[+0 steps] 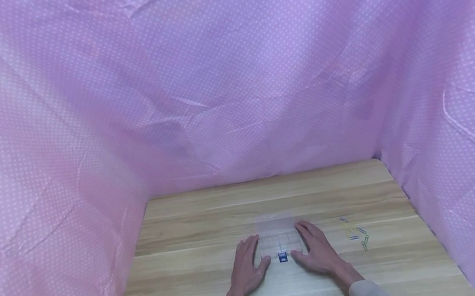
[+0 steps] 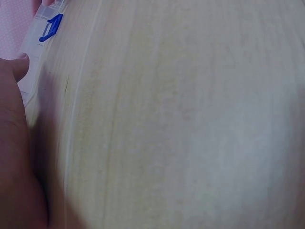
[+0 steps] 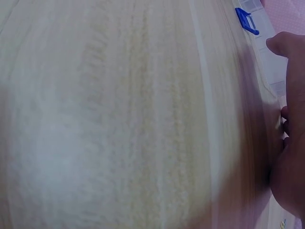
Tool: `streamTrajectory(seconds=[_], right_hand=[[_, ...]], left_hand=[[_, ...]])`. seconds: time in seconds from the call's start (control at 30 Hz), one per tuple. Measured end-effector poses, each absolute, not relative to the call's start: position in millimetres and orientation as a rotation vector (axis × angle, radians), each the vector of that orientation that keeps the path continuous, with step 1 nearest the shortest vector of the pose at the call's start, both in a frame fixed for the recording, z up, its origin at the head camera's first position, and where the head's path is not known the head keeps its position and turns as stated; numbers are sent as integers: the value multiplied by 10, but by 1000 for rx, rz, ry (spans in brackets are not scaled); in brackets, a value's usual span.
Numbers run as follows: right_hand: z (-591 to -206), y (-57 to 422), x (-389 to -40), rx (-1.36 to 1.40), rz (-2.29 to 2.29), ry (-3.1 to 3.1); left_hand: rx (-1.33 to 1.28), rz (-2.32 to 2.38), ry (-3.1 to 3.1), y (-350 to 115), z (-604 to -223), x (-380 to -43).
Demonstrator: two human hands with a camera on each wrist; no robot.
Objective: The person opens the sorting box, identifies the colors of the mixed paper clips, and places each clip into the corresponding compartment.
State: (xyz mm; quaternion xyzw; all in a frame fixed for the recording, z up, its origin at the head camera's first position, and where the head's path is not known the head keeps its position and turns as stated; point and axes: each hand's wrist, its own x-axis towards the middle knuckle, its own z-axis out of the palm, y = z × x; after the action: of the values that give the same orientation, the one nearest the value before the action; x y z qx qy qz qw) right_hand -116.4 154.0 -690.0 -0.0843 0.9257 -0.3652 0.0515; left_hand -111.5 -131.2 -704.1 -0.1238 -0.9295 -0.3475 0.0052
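A clear plastic compartment box (image 1: 272,246) lies on the wooden table, its see-through lid (image 1: 275,223) folded back on the far side. On its near edge is a blue latch (image 1: 283,257), also visible in both wrist views. My left hand (image 1: 247,269) holds the box's left side, thumb by the near corner and fingers along the side. The right hand (image 1: 319,251) grips the opposite side in the same way. Only part of the left hand (image 2: 14,129) and the right hand (image 3: 294,124) shows in their wrist views, so the fingertips are mostly hidden there.
Several paper clips (image 1: 361,230) in blue, yellow and green lie loose on the table to the right of the right hand. Pink dotted cloth (image 1: 258,134) hangs around the back and both sides of the wooden table (image 1: 182,274).
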Motion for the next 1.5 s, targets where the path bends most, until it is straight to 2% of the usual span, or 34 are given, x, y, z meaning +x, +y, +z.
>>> streamTrajectory(seconds=[0.4,0.73,1.5], right_hand=[[-6759,1567,-1115,-279,-1138,2780],[-6635,1711,-1031,-400,-1165,2902],[-6603,2627,-1049,-226,-1300,3159]], left_hand=[[-372,-1057,-2874,-1302,-7078,-1103],[-341,-1080,-2871,-1290,-7093,-1108],[-329,-1075,-2865,-1276,-7065,-1101]])
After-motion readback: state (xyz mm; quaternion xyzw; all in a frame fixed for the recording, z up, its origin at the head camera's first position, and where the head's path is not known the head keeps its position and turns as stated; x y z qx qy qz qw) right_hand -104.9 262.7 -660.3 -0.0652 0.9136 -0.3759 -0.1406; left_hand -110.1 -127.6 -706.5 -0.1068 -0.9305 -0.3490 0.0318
